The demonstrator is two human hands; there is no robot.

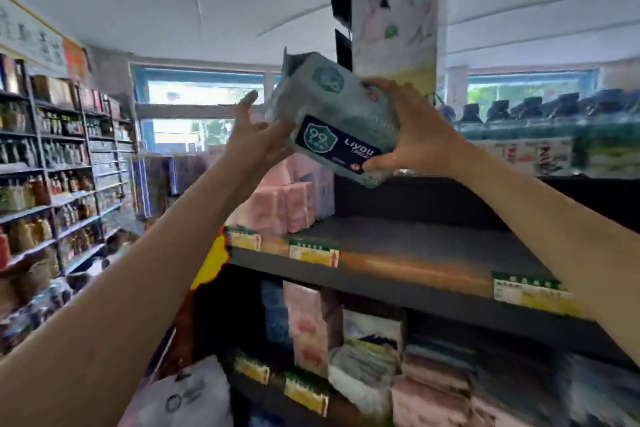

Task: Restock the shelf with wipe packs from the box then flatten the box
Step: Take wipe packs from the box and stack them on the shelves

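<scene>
Hands are lifting a green wipe pack (332, 114) above the dark shelf (415, 246). We are gripping its right end with our right hand (412, 130), fingers curled over the top and thumb under the lower corner. Our left hand (256, 135) is lying with straight fingers, its fingertips touching the pack's left edge. The pack is tilting, its dark label facing us. Below our right hand the shelf board is lying bare along its front lip; pink packs (284, 204) are standing below our left hand, near the shelf's left end.
</scene>
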